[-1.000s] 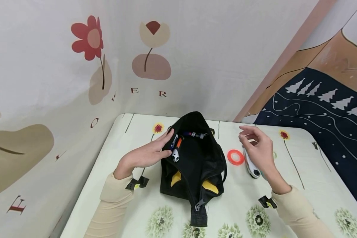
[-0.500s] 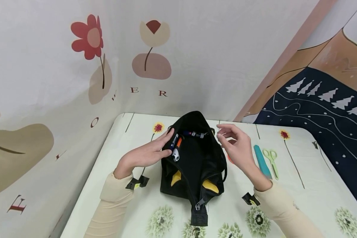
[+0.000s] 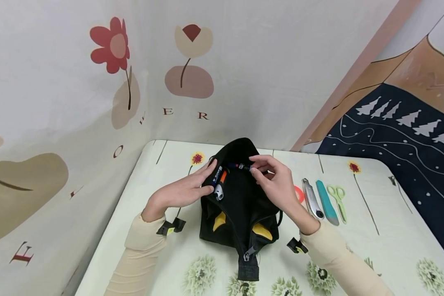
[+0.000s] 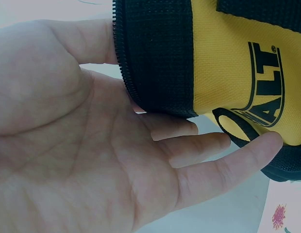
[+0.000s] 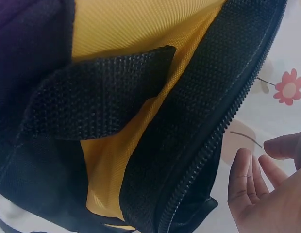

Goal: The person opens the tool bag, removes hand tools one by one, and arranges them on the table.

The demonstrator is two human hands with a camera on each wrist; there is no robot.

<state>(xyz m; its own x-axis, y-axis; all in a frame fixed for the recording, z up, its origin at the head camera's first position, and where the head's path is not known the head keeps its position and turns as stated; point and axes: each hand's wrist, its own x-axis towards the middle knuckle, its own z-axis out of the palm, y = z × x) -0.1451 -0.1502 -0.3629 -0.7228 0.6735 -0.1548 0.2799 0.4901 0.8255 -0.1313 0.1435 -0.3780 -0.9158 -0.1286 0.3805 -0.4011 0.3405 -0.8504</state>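
Observation:
A black and yellow zip-top bag [image 3: 240,230] sits on the table with its mouth spread. At its left rim, my left hand [image 3: 182,190] holds the edge between thumb and fingers; the left wrist view shows the thumb reaching past the zipper [image 4: 122,53]. My right hand [image 3: 273,181] reaches over the right rim, fingers bent and thumb apart from them in the right wrist view. Its fingertips are right at the end of a dark marker [image 3: 240,166] inside the bag. Another dark marker [image 3: 217,174] and an orange-and-white tool [image 3: 220,187] lie against the left inner wall.
To the right of the bag lie an orange ring [image 3: 299,194], partly hidden by my right hand, a grey utility knife [image 3: 311,199], a long teal tool [image 3: 327,203] and green scissors [image 3: 338,199]. Printed cloth walls [image 3: 251,74] stand behind and left of the table.
My right hand has moved left from above the knife and orange ring to the marker in the bag, uncovering the teal tool and scissors. The left hand and bag have stayed put.

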